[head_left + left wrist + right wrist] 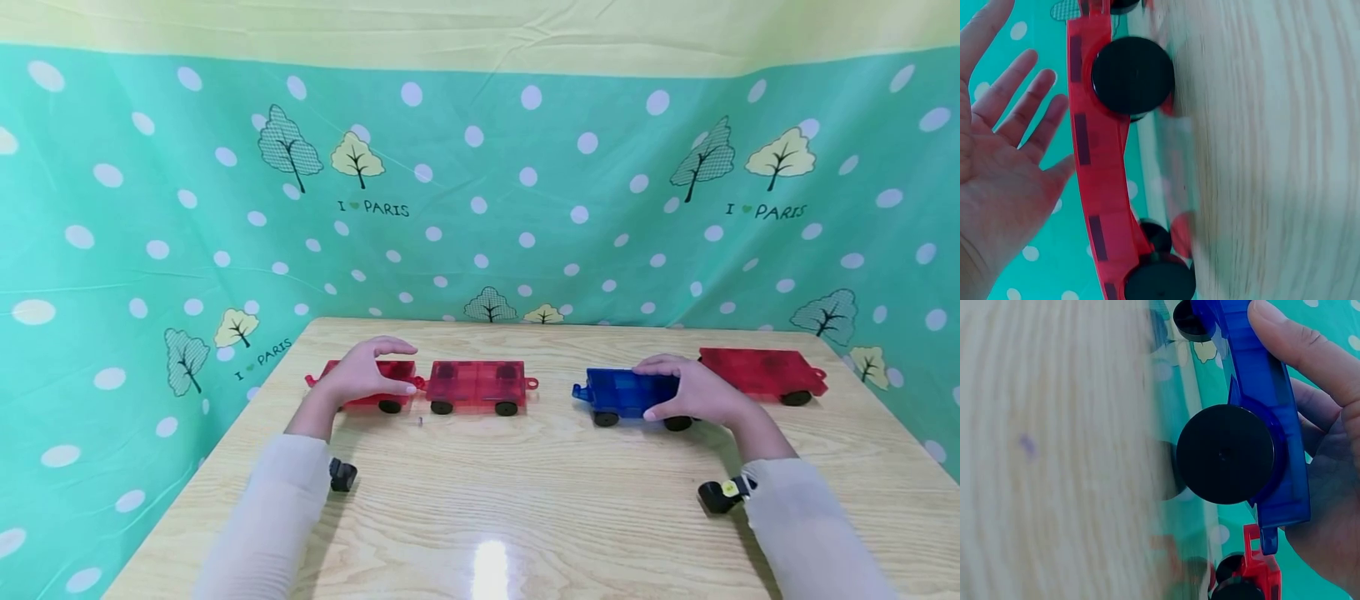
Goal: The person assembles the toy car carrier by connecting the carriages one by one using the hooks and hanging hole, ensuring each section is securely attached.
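Note:
My left hand (367,372), fingers spread, hovers around a red toy train car (396,369). In the left wrist view the palm and fingers (1035,94) are seen beside the red car's side, not curled round it. That car's coupling meets a second red car (476,385) on its right. My right hand (697,390) grips a blue toy train car (615,390) between thumb and fingers. Behind the blue car stands a third red car (753,372). In the right wrist view the blue hook is by a red loop (1251,535); whether they are linked I cannot tell.
All the cars stand in a row along the back of a wooden table (510,475). A green dotted curtain (480,208) hangs behind and at the sides. Black wrist cameras (722,497) are strapped at both wrists. A gap separates the second red car from the blue one.

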A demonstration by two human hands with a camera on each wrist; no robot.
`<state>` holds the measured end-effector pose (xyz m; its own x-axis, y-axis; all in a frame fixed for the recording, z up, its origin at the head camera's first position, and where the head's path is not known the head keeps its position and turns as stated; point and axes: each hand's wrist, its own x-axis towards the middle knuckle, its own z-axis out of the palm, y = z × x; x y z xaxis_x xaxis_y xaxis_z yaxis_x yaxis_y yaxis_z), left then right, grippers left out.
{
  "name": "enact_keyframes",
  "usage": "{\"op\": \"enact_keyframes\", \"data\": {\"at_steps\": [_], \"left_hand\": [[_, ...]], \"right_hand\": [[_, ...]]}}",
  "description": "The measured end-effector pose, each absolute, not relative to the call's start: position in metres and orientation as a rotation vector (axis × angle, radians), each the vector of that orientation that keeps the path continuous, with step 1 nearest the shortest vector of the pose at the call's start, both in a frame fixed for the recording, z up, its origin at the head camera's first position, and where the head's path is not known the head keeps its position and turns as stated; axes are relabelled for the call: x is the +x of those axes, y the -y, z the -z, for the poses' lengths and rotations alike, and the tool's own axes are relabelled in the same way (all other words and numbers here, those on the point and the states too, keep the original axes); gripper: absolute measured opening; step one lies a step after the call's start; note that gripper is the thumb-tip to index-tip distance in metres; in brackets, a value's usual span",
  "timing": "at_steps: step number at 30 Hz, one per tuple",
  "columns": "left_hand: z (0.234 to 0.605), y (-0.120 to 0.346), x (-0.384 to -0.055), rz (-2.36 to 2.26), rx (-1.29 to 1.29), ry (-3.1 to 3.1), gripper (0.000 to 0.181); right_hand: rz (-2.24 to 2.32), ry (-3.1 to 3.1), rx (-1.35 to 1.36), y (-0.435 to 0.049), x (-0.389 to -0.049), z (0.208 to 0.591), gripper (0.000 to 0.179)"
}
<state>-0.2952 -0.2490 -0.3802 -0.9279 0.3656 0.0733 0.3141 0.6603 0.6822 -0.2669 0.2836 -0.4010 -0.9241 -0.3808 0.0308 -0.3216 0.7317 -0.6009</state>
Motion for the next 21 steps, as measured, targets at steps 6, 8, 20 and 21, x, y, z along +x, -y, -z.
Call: {"op": "enact_keyframes", "data": {"at_steps": [6,8,20,21], "left_hand": [[0.382,0.24,-0.291,-1.216,0.599,-2.778,0.065],[0.383,0.238,-0.29,-1.233,0.608,-2.785,0.064],[0.385,0.223,-0.287,-1.245,0.674,-2.759,0.061],[0.386,0.221,-0.288,-1.244,0.683,-2.755,0.061]], "right_hand": [[0.962,-2.829,-0.561,-0.279,-0.271,0.401,0.078],[0.961,-2.828,-0.562,-0.278,-0.272,0.401,0.078],[0.97,-2.803,-0.553,-0.268,-0.281,0.4,0.078],[0.978,-2.798,-0.553,-0.267,-0.282,0.4,0.078]]}}
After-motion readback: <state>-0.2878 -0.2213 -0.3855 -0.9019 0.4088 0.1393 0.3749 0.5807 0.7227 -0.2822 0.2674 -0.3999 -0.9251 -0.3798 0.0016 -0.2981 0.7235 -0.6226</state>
